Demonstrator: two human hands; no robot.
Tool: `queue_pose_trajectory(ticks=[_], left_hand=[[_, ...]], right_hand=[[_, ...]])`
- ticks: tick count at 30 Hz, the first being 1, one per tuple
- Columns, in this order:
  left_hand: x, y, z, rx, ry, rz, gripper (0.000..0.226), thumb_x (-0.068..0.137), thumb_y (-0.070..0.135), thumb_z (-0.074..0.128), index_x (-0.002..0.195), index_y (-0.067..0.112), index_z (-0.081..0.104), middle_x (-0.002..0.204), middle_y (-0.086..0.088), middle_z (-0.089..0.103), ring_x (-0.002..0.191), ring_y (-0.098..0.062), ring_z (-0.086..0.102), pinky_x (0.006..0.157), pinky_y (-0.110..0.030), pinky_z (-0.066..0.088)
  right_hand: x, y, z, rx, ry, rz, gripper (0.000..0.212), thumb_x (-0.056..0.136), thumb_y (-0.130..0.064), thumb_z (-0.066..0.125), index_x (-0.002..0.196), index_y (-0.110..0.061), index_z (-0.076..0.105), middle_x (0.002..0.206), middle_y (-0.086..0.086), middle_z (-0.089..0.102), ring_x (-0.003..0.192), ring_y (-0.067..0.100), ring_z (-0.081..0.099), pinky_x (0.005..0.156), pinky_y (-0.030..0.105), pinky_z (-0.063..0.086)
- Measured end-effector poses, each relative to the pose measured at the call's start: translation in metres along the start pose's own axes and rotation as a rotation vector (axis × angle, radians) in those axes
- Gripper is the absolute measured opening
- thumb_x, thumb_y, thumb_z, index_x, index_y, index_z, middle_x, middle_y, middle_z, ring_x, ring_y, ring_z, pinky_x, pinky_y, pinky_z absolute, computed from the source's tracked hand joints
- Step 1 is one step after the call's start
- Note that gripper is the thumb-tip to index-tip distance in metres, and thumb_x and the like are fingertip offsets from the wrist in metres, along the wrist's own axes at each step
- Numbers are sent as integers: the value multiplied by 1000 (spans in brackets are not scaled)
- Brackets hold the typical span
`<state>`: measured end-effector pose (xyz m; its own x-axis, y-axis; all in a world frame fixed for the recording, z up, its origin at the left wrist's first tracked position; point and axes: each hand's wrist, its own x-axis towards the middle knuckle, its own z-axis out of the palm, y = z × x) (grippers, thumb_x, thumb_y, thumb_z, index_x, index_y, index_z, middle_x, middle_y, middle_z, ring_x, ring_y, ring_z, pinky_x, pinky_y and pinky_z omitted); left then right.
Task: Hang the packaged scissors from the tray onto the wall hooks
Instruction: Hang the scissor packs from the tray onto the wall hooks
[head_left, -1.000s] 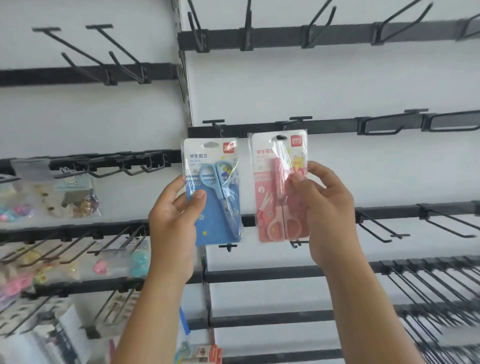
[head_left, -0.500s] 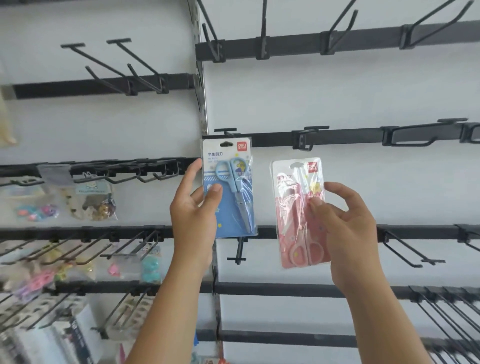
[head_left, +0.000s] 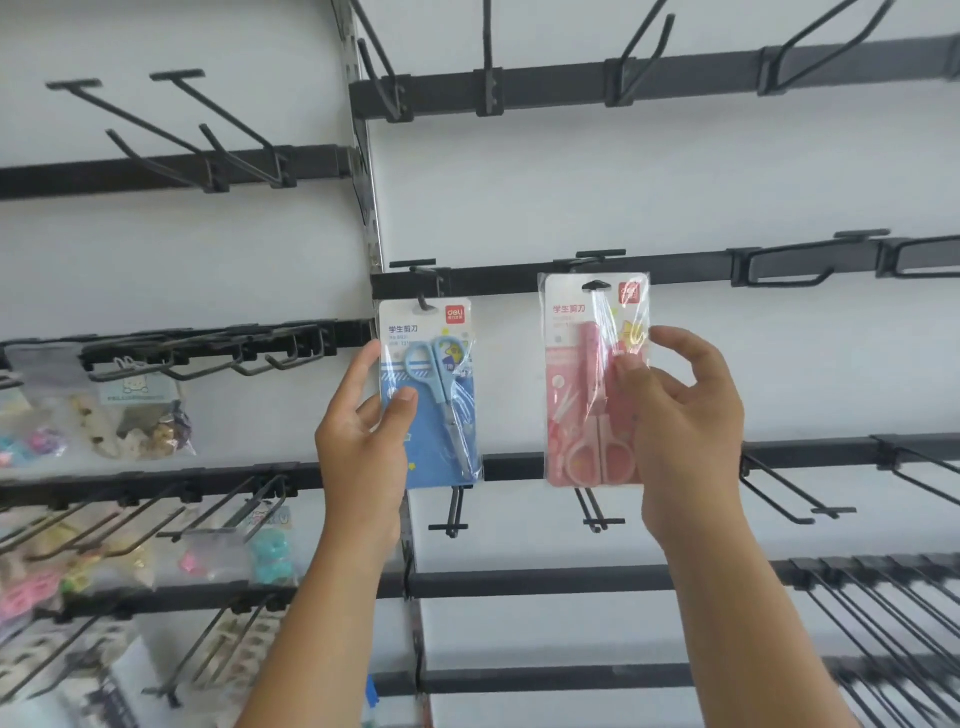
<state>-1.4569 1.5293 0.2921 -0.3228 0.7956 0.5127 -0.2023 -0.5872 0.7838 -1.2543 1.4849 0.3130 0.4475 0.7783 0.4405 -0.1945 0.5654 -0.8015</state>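
Note:
A blue pack of scissors (head_left: 436, 395) hangs with its top slot over a black wall hook (head_left: 423, 304). My left hand (head_left: 363, 431) still pinches its lower left edge between thumb and fingers. A pink pack of scissors (head_left: 584, 384) is held upright in my right hand (head_left: 680, 421), which grips its right side. The pink pack's hang hole sits just below a second black hook (head_left: 597, 257) on the same rail; whether the hook passes through it I cannot tell. The tray is out of view.
Black rails (head_left: 675, 270) with many bare hooks cross the white wall above, below and to the right. On the left panel, small bags of trinkets (head_left: 140, 415) and coloured clips (head_left: 270, 556) hang from hooks. Two short hooks (head_left: 452, 519) jut out under the packs.
The blue pack rose slightly and its slot now sits on the left hook. My right hand lifted the pink pack up to the rail's second hook.

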Motion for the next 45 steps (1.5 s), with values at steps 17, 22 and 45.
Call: queue_pose_trajectory(ticks=[17, 22, 45], left_hand=[[1, -4, 6, 35, 6, 65, 46, 95, 6, 60, 131, 33, 58, 102, 1, 73, 76, 3, 64, 62, -13, 50], [0, -3, 6, 43, 12, 84, 45, 95, 6, 59, 129, 35, 58, 104, -1, 73, 76, 4, 64, 63, -12, 50], [-12, -6, -6, 359, 79, 94, 30, 95, 16, 58, 113, 39, 64, 112, 24, 67, 106, -7, 66, 84, -13, 50]], right_hand=[[14, -1, -1, -198, 50, -95, 17, 98, -20, 63, 109, -32, 63, 68, -6, 73, 52, 0, 66, 48, 23, 52], [23, -2, -6, -237, 21, -72, 14, 98, -21, 63, 109, -30, 64, 67, -4, 73, 50, 1, 63, 44, 23, 52], [10, 16, -11, -683, -49, -191, 26, 98, -27, 53, 122, -36, 55, 95, -13, 60, 55, 1, 48, 57, 22, 44]])
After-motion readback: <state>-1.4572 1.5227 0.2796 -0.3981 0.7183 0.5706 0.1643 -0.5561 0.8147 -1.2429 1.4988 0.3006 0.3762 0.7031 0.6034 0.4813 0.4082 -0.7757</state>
